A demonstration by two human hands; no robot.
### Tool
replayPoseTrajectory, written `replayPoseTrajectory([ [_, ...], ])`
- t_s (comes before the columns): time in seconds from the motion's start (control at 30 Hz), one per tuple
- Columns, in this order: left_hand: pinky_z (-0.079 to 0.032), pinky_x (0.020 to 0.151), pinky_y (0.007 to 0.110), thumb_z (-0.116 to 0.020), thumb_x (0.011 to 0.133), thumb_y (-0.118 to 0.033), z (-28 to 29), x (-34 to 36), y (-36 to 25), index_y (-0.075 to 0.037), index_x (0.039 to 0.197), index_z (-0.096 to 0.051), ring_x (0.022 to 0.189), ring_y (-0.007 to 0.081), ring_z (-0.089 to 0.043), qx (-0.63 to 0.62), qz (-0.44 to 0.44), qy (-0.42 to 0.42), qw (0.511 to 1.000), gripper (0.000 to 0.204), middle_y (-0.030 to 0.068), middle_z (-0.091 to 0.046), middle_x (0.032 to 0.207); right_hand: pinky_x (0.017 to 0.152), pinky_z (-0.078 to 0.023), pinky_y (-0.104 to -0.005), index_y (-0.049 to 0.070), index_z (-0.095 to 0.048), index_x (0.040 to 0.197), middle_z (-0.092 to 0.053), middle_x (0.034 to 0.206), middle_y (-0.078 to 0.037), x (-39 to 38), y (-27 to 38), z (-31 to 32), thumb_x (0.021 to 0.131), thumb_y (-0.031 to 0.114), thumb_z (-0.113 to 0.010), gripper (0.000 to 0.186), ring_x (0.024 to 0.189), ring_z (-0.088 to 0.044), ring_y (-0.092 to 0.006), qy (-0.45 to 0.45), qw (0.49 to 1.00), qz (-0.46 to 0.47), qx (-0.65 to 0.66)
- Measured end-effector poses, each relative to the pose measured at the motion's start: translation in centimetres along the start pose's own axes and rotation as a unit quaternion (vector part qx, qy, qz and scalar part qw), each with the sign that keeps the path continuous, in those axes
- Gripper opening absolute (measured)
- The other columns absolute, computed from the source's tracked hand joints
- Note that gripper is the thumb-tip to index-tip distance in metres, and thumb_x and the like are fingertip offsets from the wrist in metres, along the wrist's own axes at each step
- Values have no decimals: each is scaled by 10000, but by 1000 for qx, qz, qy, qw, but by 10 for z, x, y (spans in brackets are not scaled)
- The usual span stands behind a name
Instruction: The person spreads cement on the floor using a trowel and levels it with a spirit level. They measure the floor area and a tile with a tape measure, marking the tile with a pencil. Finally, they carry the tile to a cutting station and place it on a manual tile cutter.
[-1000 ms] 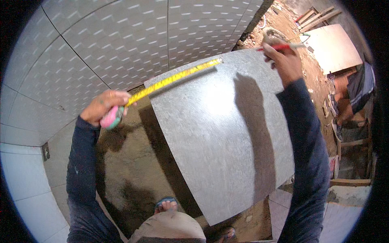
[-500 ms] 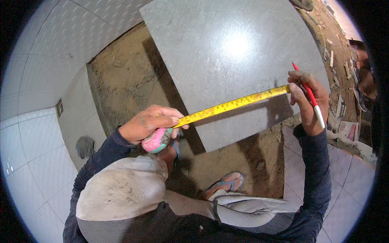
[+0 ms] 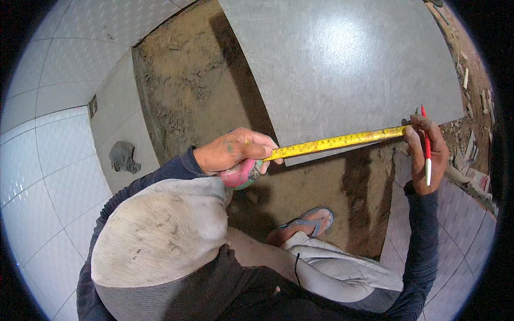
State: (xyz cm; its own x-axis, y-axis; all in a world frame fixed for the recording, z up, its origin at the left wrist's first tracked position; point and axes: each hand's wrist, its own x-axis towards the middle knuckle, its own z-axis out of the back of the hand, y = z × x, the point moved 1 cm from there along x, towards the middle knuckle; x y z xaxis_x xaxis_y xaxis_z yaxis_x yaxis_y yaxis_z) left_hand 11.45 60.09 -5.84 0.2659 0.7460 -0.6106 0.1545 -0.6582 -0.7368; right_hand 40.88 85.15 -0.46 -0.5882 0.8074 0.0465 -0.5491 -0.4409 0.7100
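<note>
The extended yellow tape blade point(image 3: 337, 141) bars the way between the left fingers point(image 3: 258, 152) and the right fingers point(image 3: 414, 147), where a red pen point(image 3: 428, 154) juts out. Forward of both, the grey slab point(image 3: 348, 85) leaves room above its face. The knee point(image 3: 160, 230) crowds close behind the left fingers.

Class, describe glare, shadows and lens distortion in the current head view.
Head view: glare whitens part of the grey slab; a dark shadow borders its left edge on the rough ground. Also head view: joints between pale tiles at left bow, as fisheye lenses do.
</note>
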Motion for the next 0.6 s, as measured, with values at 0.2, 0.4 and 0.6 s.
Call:
replayPoseTrajectory([
  [0.2, -423, 663, 220, -528, 984, -324, -3, 2, 12, 0, 1110, -687, 701, 79, -561, 29, -36, 5, 999, 382, 28, -662, 792, 836, -481, -297, -6, -664, 1072, -640, 942, -81, -3, -4, 0, 918, 157, -671, 224, 893, -609, -165, 17, 999, 9, -34],
  [0.4, -430, 685, 235, -516, 981, -293, -8, 6, 15, 5, 1138, -672, 744, 101, -576, -17, -9, 18, 1000, 371, 36, -666, 808, 834, -478, -300, -2, -666, 1065, -636, 940, -82, -3, -6, -1, 916, 160, -678, 221, 895, -603, -164, 15, 999, 10, -46],
  [0.6, -446, 679, 244, -511, 979, -275, -9, 11, 27, 7, 1132, -674, 729, 102, -590, -16, -5, 18, 1000, 360, 37, -670, 793, 842, -483, -300, -3, -667, 1069, -641, 950, -85, -3, -9, -3, 915, 155, -682, 221, 905, -614, -167, 5, 999, -3, -35],
])
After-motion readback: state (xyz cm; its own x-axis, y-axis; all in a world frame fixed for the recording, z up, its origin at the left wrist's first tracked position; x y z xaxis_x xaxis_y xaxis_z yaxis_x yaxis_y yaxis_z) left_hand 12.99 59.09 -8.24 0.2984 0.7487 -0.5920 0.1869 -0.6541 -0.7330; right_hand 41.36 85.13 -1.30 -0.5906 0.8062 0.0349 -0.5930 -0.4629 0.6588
